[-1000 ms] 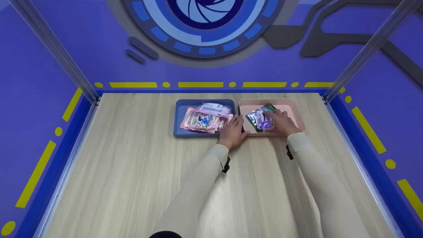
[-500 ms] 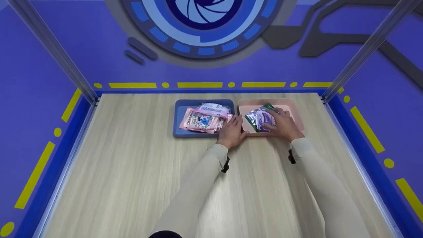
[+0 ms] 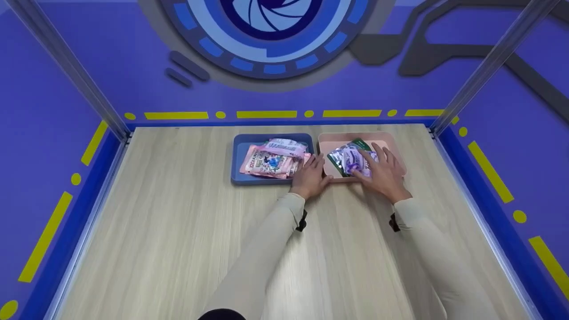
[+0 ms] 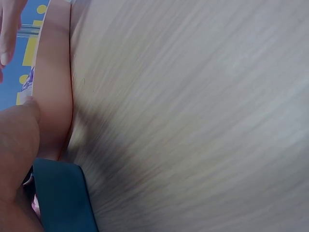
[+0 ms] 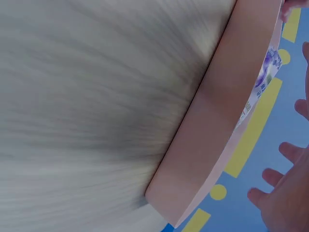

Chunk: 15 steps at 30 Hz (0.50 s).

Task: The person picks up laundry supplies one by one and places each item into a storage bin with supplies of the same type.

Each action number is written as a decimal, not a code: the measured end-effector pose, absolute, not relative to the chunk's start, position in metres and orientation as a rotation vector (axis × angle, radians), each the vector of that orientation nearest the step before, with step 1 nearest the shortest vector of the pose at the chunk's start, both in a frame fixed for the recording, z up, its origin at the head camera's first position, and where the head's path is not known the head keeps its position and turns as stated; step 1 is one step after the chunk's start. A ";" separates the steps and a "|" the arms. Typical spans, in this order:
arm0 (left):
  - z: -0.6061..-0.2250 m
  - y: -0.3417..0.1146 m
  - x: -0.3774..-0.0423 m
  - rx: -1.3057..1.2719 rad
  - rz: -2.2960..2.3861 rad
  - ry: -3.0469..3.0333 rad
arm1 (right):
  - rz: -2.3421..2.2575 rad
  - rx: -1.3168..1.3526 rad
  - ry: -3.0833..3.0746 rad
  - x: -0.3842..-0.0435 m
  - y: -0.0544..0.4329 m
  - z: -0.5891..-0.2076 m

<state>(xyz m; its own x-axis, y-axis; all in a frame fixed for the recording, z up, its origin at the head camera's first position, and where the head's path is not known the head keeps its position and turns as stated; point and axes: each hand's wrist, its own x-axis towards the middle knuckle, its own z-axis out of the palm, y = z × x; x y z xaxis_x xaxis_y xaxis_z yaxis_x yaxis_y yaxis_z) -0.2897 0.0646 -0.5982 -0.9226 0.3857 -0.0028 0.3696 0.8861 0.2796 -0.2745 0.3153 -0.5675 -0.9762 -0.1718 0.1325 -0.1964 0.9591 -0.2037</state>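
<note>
A blue tray [image 3: 240, 153] and a pink tray [image 3: 393, 140] stand side by side on the table. My left hand [image 3: 310, 178] rests where the trays meet, its fingers extended over the adjoining rims. In the left wrist view, its thumb [image 4: 21, 113] lies at the rim of the pink tray. My right hand [image 3: 384, 175] is over the pink tray with spread fingers, holding nothing. Beneath those fingers lies a purple-and-white packet [image 3: 353, 160], on top of a green-edged silvery packet [image 3: 336, 156]. The right wrist view shows the right hand's fingers spread apart, beyond the tray wall.
Several pink packets [image 3: 266, 163] are piled in the blue tray, with a pale, barcoded one [image 3: 284, 146] on top. The wooden table [image 3: 178, 222] extends in front and to the left. Blue panels [image 3: 200, 98] with yellow markings enclose its back and sides.
My right hand has let go of the purple-and-white packet, spread its fingers and drawn back slightly to the right. The packet lies flatter. My left hand stays at the trays.
</note>
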 end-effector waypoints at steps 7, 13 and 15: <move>-0.596 0.065 -0.287 0.622 0.472 3.009 | 0.337 0.298 -2.973 -0.256 0.317 -0.570; -0.595 0.065 -0.287 0.612 0.445 3.002 | 0.339 0.309 -2.967 -0.237 0.319 -0.572; -0.595 0.065 -0.287 0.594 0.432 2.997 | 0.333 0.316 -2.968 -0.233 0.319 -0.573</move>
<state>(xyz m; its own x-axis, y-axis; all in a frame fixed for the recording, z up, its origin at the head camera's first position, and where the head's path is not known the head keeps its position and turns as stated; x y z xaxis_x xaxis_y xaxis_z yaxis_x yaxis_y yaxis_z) -0.2868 0.0651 -0.5947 -0.9244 0.3814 -0.0008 0.3657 0.8868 0.2826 -0.2325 0.3193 -0.5732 -0.9685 -0.1914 0.1596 -0.2220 0.9536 -0.2036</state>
